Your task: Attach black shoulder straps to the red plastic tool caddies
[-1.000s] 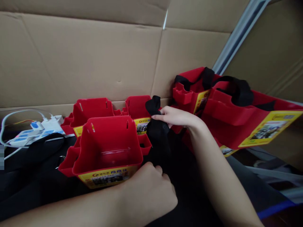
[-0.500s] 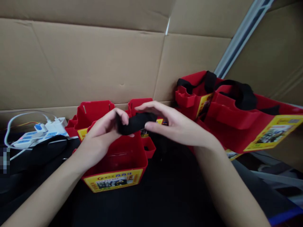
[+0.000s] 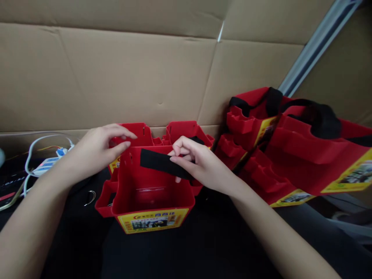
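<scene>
A red open-topped bag (image 3: 152, 193) with a yellow label stands in front of me on a black surface. My right hand (image 3: 200, 164) is pinched on a flat black strap (image 3: 158, 162) that reaches left across the bag's opening. My left hand (image 3: 97, 149) hovers at the bag's back left corner, near the strap's free end. Its fingers are stretched out and hold nothing.
More red bags (image 3: 180, 131) stand behind the front one. Finished red bags with black handles (image 3: 293, 143) lie at the right. A white power strip with cables (image 3: 46, 164) sits at the left. A cardboard wall (image 3: 116, 77) closes the back.
The strap was bunched between both hands half a second ago. It is now stretched flat, held by my right hand alone. My left hand has let go and moved left.
</scene>
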{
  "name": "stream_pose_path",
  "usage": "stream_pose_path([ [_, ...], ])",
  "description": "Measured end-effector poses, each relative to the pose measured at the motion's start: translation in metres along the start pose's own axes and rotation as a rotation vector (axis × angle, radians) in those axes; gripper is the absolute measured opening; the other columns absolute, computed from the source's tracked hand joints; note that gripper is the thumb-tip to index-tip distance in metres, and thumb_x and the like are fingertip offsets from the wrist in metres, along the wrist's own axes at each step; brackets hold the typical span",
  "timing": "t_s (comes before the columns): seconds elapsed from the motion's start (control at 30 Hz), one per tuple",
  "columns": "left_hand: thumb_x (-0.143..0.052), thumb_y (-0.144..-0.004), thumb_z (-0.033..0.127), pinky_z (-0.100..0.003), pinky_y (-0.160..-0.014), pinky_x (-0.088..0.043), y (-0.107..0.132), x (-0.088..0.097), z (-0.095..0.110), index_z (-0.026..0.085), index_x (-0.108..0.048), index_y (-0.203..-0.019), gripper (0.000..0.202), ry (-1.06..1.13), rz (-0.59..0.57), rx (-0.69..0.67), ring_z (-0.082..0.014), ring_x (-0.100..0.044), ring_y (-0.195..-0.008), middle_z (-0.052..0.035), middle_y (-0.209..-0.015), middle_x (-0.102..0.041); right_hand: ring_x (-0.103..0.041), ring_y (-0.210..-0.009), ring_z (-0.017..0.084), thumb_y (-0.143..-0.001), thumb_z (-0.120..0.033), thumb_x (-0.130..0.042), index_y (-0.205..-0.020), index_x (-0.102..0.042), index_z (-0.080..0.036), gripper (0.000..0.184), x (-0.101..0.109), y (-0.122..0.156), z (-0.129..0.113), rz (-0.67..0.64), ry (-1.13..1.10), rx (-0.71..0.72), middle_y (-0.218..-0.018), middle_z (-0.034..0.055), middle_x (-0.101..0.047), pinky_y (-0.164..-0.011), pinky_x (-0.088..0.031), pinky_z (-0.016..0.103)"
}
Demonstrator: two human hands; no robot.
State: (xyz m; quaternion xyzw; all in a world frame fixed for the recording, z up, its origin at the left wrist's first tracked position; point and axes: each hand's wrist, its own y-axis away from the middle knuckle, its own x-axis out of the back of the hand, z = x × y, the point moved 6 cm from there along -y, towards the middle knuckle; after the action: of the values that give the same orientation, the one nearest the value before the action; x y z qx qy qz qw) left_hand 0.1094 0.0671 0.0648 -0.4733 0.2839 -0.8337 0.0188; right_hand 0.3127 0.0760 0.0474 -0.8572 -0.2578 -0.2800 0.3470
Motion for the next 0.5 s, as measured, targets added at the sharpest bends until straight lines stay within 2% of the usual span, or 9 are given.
stream_pose_path([
  [0.03, -0.053, -0.082, 0.034, -0.032, -0.075, -0.044, 0.0, -0.003, -0.009, 0.024, -0.068, -0.099, 0.025, -0.063, -0.07, 0.046, -0.0207, -0.061, -0.088, -0.0036, -0.103, -0.068, -0.052, -0.066, 0.008, -0.089, -0.017, -0.046, -0.086, -0.047, -0.019, 0.004, -0.002, 0.001, -0.002, -0.012, 0.051, 0.026, -0.079, -0.0018, -0.055, -0.062, -0.041, 0.022],
  [0.1, -0.052, -0.081, 0.04, -0.031, -0.067, -0.045, 0.0, -0.012, -0.022, 0.022, -0.07, -0.096, 0.029, -0.131, -0.215, 0.132, -0.0201, -0.062, -0.076, -0.0041, -0.091, -0.071, -0.055, -0.076, 0.009, -0.088, -0.01, -0.042, -0.094, -0.051, -0.019, 0.014, -0.007, 0.003, -0.006, -0.02, 0.158, 0.075, -0.092, 0.0005, -0.059, -0.07, -0.043, 0.024],
  [0.17, -0.051, -0.081, 0.042, -0.029, -0.059, -0.042, 0.001, -0.018, -0.029, 0.021, -0.072, -0.086, 0.03, -0.153, -0.3, 0.196, -0.0174, -0.06, -0.063, -0.0027, -0.076, -0.071, -0.057, -0.084, 0.011, -0.088, -0.008, -0.039, -0.097, -0.054, -0.019, 0.021, -0.012, 0.005, -0.008, -0.026, 0.248, 0.103, -0.1, 0.0016, -0.062, -0.076, -0.044, 0.025],
  [0.23, -0.052, -0.08, 0.043, -0.027, -0.055, -0.04, 0.0, -0.02, -0.029, 0.02, -0.071, -0.076, 0.031, -0.164, -0.328, 0.226, -0.0152, -0.056, -0.057, -0.001, -0.065, -0.068, -0.058, -0.088, 0.013, -0.088, -0.012, -0.041, -0.096, -0.057, -0.019, 0.019, -0.016, 0.005, -0.008, -0.028, 0.315, 0.1, -0.1, 0.002, -0.064, -0.078, -0.044, 0.027],
  [0.33, -0.053, -0.08, 0.043, -0.026, -0.053, -0.037, 0.001, -0.02, -0.026, 0.019, -0.069, -0.067, 0.031, -0.162, -0.338, 0.226, -0.0134, -0.053, -0.054, 0.0, -0.059, -0.064, -0.061, -0.089, 0.015, -0.089, -0.022, -0.048, -0.096, -0.062, -0.019, 0.015, -0.023, 0.005, -0.005, -0.032, 0.392, 0.078, -0.1, 0.0022, -0.067, -0.079, -0.045, 0.028],
  [0.5, -0.055, -0.08, 0.036, -0.025, -0.052, -0.038, 0.005, -0.019, -0.016, 0.02, -0.07, -0.068, 0.026, -0.101, -0.331, 0.114, -0.013, -0.054, -0.052, 0.0, -0.06, -0.065, -0.062, -0.096, 0.018, -0.09, -0.023, -0.047, -0.114, -0.06, -0.021, 0.027, -0.027, 0.007, -0.006, -0.098, 0.493, 0.06, -0.111, 0.0031, -0.066, -0.082, -0.046, 0.03],
])
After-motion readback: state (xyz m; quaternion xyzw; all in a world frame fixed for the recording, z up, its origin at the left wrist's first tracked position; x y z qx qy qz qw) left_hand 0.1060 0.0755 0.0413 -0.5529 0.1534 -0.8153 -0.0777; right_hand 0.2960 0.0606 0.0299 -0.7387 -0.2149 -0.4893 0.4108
